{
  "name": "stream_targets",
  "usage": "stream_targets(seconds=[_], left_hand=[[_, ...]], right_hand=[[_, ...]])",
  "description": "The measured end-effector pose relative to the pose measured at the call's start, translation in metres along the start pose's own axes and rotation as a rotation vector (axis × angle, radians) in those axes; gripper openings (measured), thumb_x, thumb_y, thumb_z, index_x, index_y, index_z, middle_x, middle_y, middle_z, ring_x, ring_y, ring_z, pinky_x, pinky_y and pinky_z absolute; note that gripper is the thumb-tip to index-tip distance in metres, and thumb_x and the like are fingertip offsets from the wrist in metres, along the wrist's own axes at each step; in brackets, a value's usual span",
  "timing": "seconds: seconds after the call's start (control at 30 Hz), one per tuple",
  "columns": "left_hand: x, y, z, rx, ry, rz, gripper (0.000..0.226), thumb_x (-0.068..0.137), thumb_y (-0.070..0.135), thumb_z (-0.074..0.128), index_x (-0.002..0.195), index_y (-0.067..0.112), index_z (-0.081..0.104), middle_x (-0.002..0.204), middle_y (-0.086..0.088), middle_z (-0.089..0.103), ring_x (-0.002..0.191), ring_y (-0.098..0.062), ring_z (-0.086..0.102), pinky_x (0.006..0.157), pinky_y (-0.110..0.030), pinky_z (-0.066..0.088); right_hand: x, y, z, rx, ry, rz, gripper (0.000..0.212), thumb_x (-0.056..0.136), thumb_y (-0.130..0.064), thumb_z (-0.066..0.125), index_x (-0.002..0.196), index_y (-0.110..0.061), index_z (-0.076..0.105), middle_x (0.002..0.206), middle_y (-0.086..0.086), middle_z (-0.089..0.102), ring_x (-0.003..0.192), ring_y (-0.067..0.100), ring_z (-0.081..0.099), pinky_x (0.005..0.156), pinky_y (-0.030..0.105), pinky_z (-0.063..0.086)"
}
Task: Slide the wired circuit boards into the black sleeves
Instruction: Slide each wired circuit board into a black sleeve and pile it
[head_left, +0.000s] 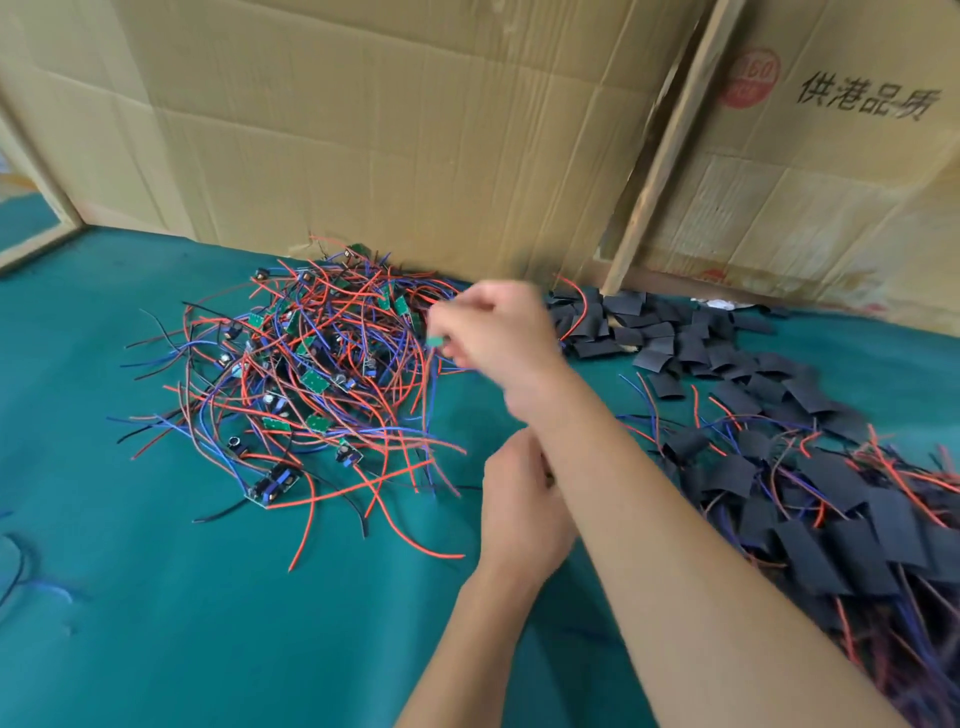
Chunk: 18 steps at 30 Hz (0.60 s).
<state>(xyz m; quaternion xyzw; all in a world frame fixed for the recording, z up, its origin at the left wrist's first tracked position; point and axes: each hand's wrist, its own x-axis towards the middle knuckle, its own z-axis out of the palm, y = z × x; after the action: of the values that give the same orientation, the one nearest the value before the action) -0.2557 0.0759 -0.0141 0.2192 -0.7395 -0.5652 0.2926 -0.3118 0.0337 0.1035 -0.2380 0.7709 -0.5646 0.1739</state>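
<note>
Green cloth: covers the table; lots of bare room at lower left.
Board pile: tangled red, blue and black wires with small green boards, middle left, loose wire ends reaching out.
Left hand: low center, fingers curled; cannot tell if it holds anything.
Right hand: blurry, over the pile's right edge, fingertips pinching a small green board.
Empty sleeves: black, upper right by the cardboard wall.
Filled sleeves: right edge.
</note>
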Motion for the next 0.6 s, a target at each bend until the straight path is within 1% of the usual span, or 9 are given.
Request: stream_targets(seconds=[0.1,0.17,0.23,0.3,0.4,0.47,0.5,0.53,0.6], left_hand=[[-0.002,0.001,0.000,-0.018,0.003,0.004,0.020,0.088,0.011,0.052,0.093,0.020,0.068,0.082,0.008,0.072,0.075,-0.013,0.069,0.069,-0.036,0.059],[-0.003,0.005,0.001,-0.070,0.003,-0.007,0.020,0.088,0.016,0.049,0.093,0.023,0.067,0.079,0.004,0.071,0.074,-0.019,0.069,0.069,-0.040,0.059],[-0.003,0.007,0.001,-0.176,0.028,-0.043,0.019,0.098,0.013,0.051,0.093,0.025,0.065,0.075,-0.001,0.071,0.066,-0.020,0.068,0.059,-0.038,0.058],[-0.003,0.011,-0.002,-0.295,0.056,-0.086,0.023,0.105,0.013,0.047,0.097,0.023,0.066,0.076,-0.006,0.072,0.064,-0.019,0.069,0.054,-0.031,0.054],[-0.002,0.017,-0.006,-0.393,0.021,-0.113,0.028,0.109,0.027,0.041,0.108,0.020,0.068,0.085,-0.010,0.074,0.070,-0.021,0.072,0.055,-0.026,0.053],[-0.003,0.018,-0.007,-0.354,-0.029,-0.058,0.033,0.106,0.036,0.040,0.109,0.023,0.070,0.087,-0.003,0.074,0.074,-0.015,0.070,0.061,-0.030,0.055],[-0.004,0.018,-0.006,-0.288,-0.040,-0.016,0.033,0.104,0.036,0.040,0.104,0.022,0.071,0.086,0.001,0.073,0.074,-0.013,0.067,0.067,-0.034,0.056],[-0.004,0.017,-0.006,-0.214,-0.035,0.018,0.030,0.103,0.031,0.042,0.099,0.021,0.070,0.081,0.004,0.071,0.073,-0.013,0.064,0.070,-0.037,0.055],[-0.003,0.014,-0.004,-0.133,-0.010,0.015,0.026,0.102,0.017,0.046,0.091,0.020,0.069,0.070,0.003,0.067,0.062,-0.016,0.061,0.061,-0.033,0.055]], right_hand=[[-0.013,-0.019,-0.057,0.494,-0.010,0.070,0.013,0.087,-0.004,0.062,0.075,-0.010,0.063,0.054,0.000,0.064,0.055,0.015,0.068,0.056,0.024,0.058],[-0.026,-0.024,-0.098,0.682,-0.056,0.087,0.020,0.090,-0.005,0.054,0.076,-0.008,0.068,0.059,0.002,0.065,0.051,0.013,0.065,0.049,0.020,0.053],[-0.038,-0.020,-0.126,0.739,-0.076,0.097,0.026,0.091,-0.007,0.050,0.077,-0.007,0.071,0.066,0.003,0.065,0.051,0.012,0.060,0.045,0.018,0.046],[-0.049,-0.005,-0.139,0.700,-0.085,0.136,0.028,0.091,-0.007,0.045,0.081,-0.006,0.072,0.070,0.004,0.064,0.050,0.010,0.056,0.042,0.017,0.041],[-0.063,0.028,-0.129,0.561,-0.084,0.242,0.030,0.092,0.000,0.043,0.085,-0.004,0.072,0.073,0.008,0.066,0.048,0.011,0.060,0.038,0.018,0.041],[-0.070,0.047,-0.111,0.393,-0.086,0.274,0.025,0.092,0.005,0.045,0.090,-0.002,0.069,0.074,0.011,0.068,0.051,0.018,0.067,0.040,0.022,0.048],[-0.071,0.055,-0.102,0.210,-0.081,0.234,0.023,0.092,0.005,0.048,0.089,-0.004,0.068,0.073,0.010,0.070,0.054,0.021,0.069,0.044,0.027,0.053],[-0.070,0.064,-0.097,-0.061,-0.074,0.140,0.020,0.091,0.002,0.051,0.088,-0.010,0.068,0.072,0.005,0.072,0.059,0.022,0.071,0.053,0.033,0.059],[-0.060,0.072,-0.095,-0.580,-0.064,-0.067,0.013,0.085,-0.011,0.059,0.081,-0.020,0.068,0.065,-0.006,0.073,0.068,0.018,0.069,0.072,0.038,0.059]])
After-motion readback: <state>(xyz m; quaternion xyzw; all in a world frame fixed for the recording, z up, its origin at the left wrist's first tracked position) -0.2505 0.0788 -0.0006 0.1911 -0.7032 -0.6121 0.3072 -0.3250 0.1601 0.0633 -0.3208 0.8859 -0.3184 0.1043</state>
